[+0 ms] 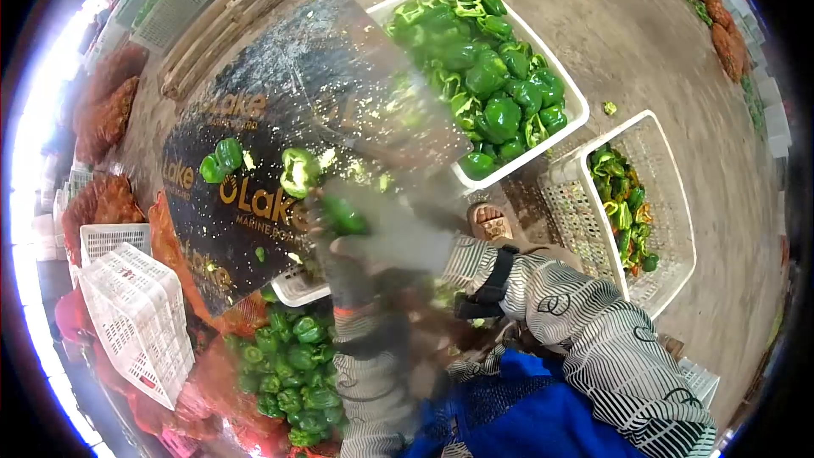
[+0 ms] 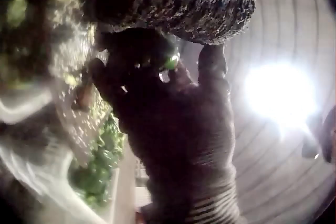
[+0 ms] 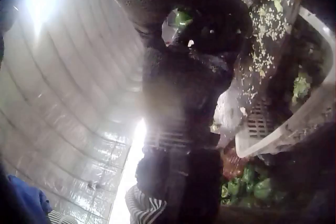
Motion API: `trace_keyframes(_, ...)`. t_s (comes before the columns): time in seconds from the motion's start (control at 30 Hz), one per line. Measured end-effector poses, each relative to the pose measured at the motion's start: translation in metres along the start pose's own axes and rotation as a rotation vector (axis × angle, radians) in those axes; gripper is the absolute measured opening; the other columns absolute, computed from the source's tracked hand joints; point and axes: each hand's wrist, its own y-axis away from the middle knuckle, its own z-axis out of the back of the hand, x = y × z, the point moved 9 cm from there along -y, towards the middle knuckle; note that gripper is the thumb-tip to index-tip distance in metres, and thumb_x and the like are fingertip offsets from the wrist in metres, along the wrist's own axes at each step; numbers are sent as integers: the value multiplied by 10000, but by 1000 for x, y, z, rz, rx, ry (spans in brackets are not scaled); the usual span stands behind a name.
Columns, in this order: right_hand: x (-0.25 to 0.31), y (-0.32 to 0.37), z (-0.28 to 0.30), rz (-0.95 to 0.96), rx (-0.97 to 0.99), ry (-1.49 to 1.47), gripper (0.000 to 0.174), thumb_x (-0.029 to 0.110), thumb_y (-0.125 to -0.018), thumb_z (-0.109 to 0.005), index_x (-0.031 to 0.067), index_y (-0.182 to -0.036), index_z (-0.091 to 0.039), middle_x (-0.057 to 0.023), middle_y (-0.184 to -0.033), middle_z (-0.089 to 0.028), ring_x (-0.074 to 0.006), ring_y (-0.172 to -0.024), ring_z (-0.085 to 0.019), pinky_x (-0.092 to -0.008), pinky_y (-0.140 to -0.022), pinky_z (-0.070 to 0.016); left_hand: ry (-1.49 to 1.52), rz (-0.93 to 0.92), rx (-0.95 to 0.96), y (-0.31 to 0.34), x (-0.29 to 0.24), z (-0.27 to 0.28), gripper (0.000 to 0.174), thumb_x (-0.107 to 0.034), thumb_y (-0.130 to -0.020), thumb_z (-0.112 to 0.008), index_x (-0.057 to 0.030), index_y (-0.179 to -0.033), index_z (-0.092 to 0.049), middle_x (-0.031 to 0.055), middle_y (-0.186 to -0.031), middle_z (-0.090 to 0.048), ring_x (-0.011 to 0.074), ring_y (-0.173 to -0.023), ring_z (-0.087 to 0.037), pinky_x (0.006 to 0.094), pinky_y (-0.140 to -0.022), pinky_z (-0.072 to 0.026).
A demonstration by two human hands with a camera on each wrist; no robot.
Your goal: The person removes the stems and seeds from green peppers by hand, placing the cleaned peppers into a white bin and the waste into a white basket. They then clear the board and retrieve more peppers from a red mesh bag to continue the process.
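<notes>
Both hands wear gloves and meet over the near edge of a black printed board [image 1: 271, 148]. My left hand [image 1: 349, 276] grips a green bell pepper [image 1: 343, 215]. Against the same pepper, the fingers of my right hand [image 1: 398, 242] close in from the other side; this hand is blurred in the head view. Both wrist views show the left hand [image 2: 173, 113] and right hand [image 3: 181, 85] dark, with only a glint of green between them. On the board lie an opened pepper [image 1: 298, 172], another green pepper [image 1: 222, 159] and scattered pale seeds.
A white crate [image 1: 585, 110] heaped with opened green peppers stands beyond the board's right side. Closer, another white crate [image 1: 682, 220] holds pepper scraps. Whole green peppers [image 1: 297, 373] are piled at lower left, near an empty tilted crate [image 1: 140, 322]. A wooden pallet [image 1: 237, 13] lies behind.
</notes>
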Motion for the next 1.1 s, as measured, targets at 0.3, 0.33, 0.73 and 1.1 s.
trace_keyframes(0.3,-27,26,265,24,-604,-243,580,262,-967,-574,89,-1464,-329,-151,-1275,-547,-193,-931,-651,-278,-712,-562,-855,-307,-51,-54,-40,-25,516,-29,-908,-607,-31,-1400,-452,163,-1425,-470,266,-1284,-491,345,-1054,-449)
trace_keyframes(0.33,-40,32,299,212,-836,-220,588,267,-984,-539,115,-1496,-293,-132,-1308,-535,-193,-1015,-641,-279,-746,-557,-874,-211,-215,-63,-47,-9,493,-42,-899,-629,-18,-1369,-483,162,-1395,-498,266,-1248,-521,336,-1041,-455)
trace_keyframes(0.73,-137,43,369,-668,-700,1331,610,340,-946,-543,135,-1482,-336,-228,-1338,-544,-403,-1262,-491,-455,-1052,-401,-1673,110,-138,-136,-10,30,906,-349,-662,-861,-110,-1410,-408,177,-1375,-471,319,-1255,-481,420,-1058,-417)
trace_keyframes(1.1,38,-12,38,188,-69,-146,387,92,-822,-630,80,-1205,-570,-149,-1312,-535,-279,-1152,-555,-369,-995,-460,-523,-261,264,-7,-61,-72,914,-234,-767,-813,-99,-1484,-263,151,-1440,-398,292,-1207,-538,405,-908,-564)
